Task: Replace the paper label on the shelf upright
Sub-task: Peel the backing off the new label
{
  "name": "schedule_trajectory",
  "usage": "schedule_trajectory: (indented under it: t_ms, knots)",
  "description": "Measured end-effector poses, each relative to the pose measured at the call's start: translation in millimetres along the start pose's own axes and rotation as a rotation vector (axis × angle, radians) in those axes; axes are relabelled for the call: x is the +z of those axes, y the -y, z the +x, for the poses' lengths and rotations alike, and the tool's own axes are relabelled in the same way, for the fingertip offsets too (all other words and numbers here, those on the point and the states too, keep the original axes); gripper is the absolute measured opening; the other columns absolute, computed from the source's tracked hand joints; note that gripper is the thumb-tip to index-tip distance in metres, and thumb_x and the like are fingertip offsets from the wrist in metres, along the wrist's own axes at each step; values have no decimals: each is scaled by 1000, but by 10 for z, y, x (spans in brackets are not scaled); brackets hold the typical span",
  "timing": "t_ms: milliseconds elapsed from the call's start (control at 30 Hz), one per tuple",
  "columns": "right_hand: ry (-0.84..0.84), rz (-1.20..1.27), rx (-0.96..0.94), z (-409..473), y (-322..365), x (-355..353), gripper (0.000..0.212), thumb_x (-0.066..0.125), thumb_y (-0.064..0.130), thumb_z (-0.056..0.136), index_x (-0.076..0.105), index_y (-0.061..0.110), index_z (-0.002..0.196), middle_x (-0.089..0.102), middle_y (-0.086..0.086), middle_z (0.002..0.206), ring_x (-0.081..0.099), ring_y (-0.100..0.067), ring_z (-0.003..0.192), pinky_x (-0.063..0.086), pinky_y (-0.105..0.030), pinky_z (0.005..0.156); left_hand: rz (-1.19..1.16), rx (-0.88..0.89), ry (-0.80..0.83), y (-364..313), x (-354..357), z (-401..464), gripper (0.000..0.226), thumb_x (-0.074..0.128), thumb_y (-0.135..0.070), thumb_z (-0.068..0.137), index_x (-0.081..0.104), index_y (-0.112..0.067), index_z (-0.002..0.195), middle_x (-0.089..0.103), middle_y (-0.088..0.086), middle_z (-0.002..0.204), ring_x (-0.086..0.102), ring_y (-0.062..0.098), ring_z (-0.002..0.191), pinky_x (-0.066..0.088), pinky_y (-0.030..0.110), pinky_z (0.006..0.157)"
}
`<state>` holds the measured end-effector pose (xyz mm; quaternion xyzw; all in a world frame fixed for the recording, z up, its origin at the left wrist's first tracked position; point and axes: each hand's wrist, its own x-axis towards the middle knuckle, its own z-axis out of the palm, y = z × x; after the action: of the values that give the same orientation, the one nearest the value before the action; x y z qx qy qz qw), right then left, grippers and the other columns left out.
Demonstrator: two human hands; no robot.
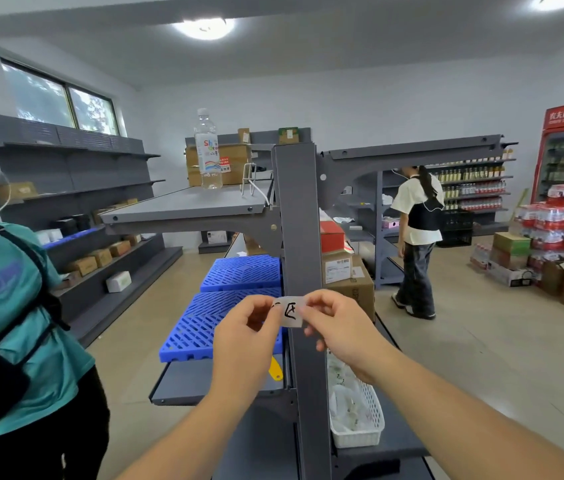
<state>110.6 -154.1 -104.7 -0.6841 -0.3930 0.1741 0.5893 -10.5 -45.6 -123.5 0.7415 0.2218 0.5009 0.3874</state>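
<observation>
A small white paper label [290,311] with black handwritten marks is held in front of the grey shelf upright [299,220], about halfway up it. My left hand [244,336] pinches the label's left edge. My right hand [337,327] pinches its right edge. I cannot tell whether the label touches the upright's face or hangs just in front of it. Both forearms reach in from the bottom of the view.
A person in a teal shirt [7,323] stands close on my left. Another person [417,233] stands farther off on the right. A water bottle [207,150] stands on the top shelf [183,206]. Blue plastic grids [239,275] lie left of the upright, a white basket [360,414] right.
</observation>
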Motion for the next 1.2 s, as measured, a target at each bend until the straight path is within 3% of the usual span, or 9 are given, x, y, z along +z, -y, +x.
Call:
schedule_trajectory:
  t_ms: [100,200,333,533,733,1033,1200]
  knots:
    - [-71,23,26,-24,19,-48,18,64,29,99,70,14,91,63,1,71,55,-10,58,47,-25,53,154,194,-23,-18,-12,-15,8,75,-15,91,76,-23,94,73,-15,87,67,6,85,55,19,75]
    - [76,129,11,-98,89,-62,26,60,25,101,73,17,80,60,1,66,51,-13,58,42,-24,52,348,457,-22,1,-39,10,8,77,-14,87,77,-19,94,72,-9,90,65,9,84,54,24,77]
    - [167,262,28,-179,160,-31,29,59,24,102,75,14,81,59,1,62,50,-11,53,39,-23,50,431,603,-36,45,-34,32,10,80,-8,83,79,-13,93,71,-1,89,64,20,83,50,26,77]
    - [182,285,41,-209,194,-32,21,63,20,97,74,12,81,58,1,63,49,-11,54,38,-23,52,446,648,-24,29,-43,40,11,82,-7,83,79,-12,92,71,0,90,62,20,85,41,12,85]
    - [154,296,64,-210,185,-13,32,66,14,95,70,21,64,57,1,62,47,-12,55,38,-25,53,453,677,-35,13,-55,28,10,79,-6,83,79,-9,92,72,4,90,64,23,86,45,18,83]
    - [145,318,66,-224,209,13,30,64,12,96,76,22,70,58,3,62,47,-11,56,39,-22,51,451,681,-41,-4,-75,21,10,73,-11,86,79,-10,93,72,3,90,63,21,86,43,15,86]
    - [133,323,60,-225,205,29,27,65,13,96,76,22,73,58,3,63,47,-10,55,40,-21,51,456,680,-37,-2,-95,19,11,79,-5,83,79,-10,93,72,3,90,64,22,85,48,22,81]
